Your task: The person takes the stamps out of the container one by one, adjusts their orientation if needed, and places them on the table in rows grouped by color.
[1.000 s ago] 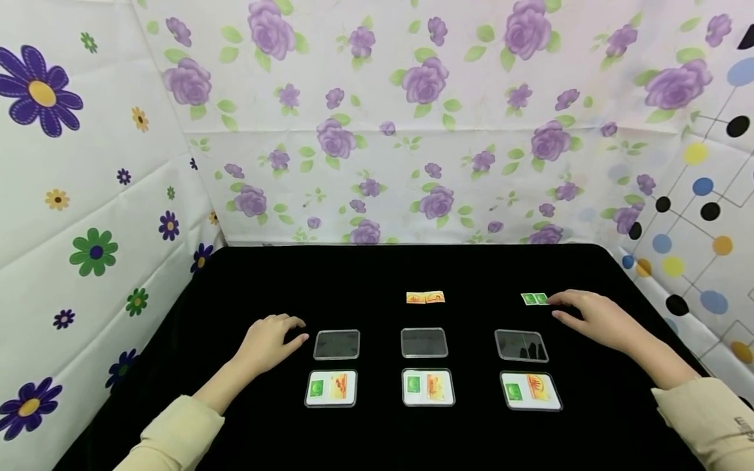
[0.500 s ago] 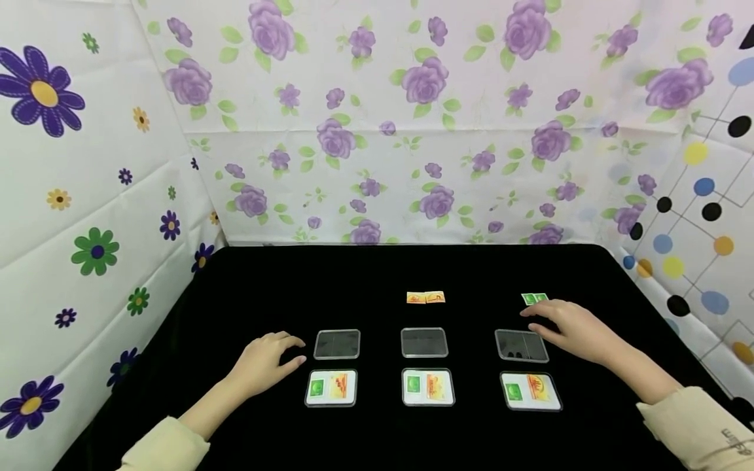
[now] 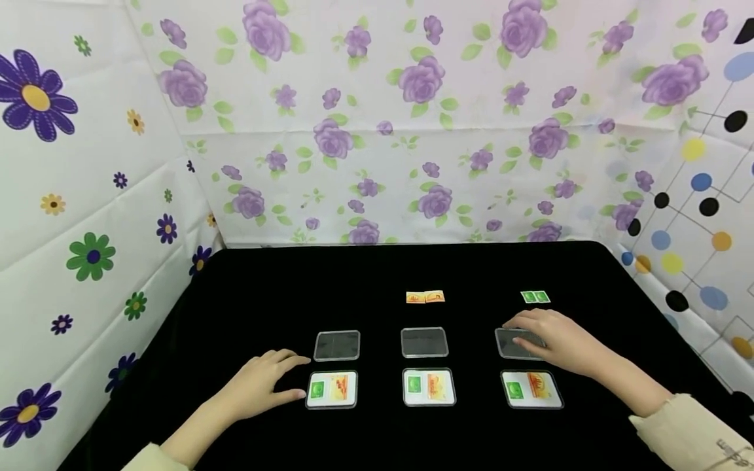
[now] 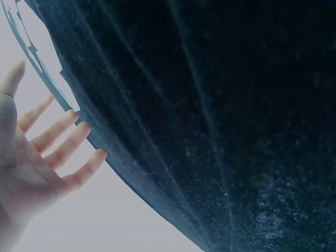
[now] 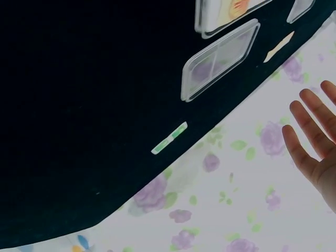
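In the head view my left hand (image 3: 250, 386) is held with fingers loosely spread, its thumb tip right at the left edge of the front-left clear plastic case (image 3: 332, 390). That case holds a white card with a green stamp and an orange stamp. My right hand (image 3: 565, 341) reaches over the back-right clear plastic case (image 3: 508, 343), overlapping its right part, with relaxed fingers and nothing held. Behind it lies a pair of green stamps (image 3: 535, 297). The right wrist view shows this hand (image 5: 320, 142) with fingers extended; the left wrist view shows the left palm (image 4: 37, 173) bare.
Two more clear cases, middle (image 3: 424, 343) and left (image 3: 337, 345), lie in the back row. In front are a middle case (image 3: 429, 387) and a right case (image 3: 532, 390) with stamped cards. Orange stamps (image 3: 425, 297) lie farther back on the black cloth (image 3: 283, 275). Patterned curtains surround it.
My right hand has drawn back from the green stamps, leftward and nearer, until over the back-right case. My left hand has moved nearer, beside the front-left case. The stamps and cases stay put.
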Action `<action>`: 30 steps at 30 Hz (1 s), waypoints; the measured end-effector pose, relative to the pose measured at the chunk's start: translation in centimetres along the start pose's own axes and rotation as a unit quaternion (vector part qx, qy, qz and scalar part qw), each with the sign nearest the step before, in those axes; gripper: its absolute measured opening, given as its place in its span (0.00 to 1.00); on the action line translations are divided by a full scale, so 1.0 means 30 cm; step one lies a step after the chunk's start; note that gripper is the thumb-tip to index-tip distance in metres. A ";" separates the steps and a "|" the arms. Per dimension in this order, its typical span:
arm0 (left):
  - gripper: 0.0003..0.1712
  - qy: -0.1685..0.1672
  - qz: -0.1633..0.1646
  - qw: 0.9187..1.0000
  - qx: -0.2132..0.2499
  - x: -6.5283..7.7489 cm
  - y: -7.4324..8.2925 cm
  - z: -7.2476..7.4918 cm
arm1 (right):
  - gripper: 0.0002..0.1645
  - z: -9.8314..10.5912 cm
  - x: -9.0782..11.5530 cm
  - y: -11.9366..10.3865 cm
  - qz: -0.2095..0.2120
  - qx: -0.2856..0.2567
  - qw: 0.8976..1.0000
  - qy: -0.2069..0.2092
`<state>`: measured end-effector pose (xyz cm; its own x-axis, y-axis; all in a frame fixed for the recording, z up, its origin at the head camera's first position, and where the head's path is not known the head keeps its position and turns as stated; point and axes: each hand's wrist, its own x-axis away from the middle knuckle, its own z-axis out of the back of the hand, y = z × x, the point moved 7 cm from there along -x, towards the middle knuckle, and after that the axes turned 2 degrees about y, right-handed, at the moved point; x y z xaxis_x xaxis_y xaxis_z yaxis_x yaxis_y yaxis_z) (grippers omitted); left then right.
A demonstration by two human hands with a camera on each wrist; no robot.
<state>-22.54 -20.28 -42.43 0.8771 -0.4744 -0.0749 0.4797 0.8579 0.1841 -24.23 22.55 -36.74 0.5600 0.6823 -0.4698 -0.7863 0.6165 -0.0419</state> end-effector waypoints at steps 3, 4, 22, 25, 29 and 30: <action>0.33 0.004 -0.005 1.000 0.002 0.014 0.011 -0.005 | 0.20 -0.012 -0.016 -0.029 0.012 0.003 1.000 -0.001; 0.34 0.006 -0.006 1.000 0.001 0.017 0.014 -0.007 | 0.20 -0.016 -0.022 -0.039 0.016 0.002 1.000 -0.002; 0.44 0.010 -0.005 1.000 0.004 0.055 0.023 -0.053 | 0.15 -0.110 -0.111 -0.164 0.017 -0.011 0.997 -0.069; 0.43 0.017 -0.008 1.000 -0.001 0.047 0.025 -0.048 | 0.14 -0.116 -0.128 -0.173 0.007 -0.038 0.997 -0.071; 0.44 0.017 -0.014 1.000 -0.004 0.037 0.030 -0.055 | 0.15 -0.134 -0.143 -0.185 -0.018 -0.086 0.992 -0.089; 0.44 0.017 -0.016 1.000 -0.005 0.036 0.031 -0.058 | 0.15 -0.141 -0.146 -0.190 -0.023 -0.097 0.991 -0.093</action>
<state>-21.10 -19.64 -44.04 0.8614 -0.4950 -0.1139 0.5078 0.8445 0.1705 -23.32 14.39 -38.16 0.6214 0.7266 -0.2931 -0.7835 0.5744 -0.2371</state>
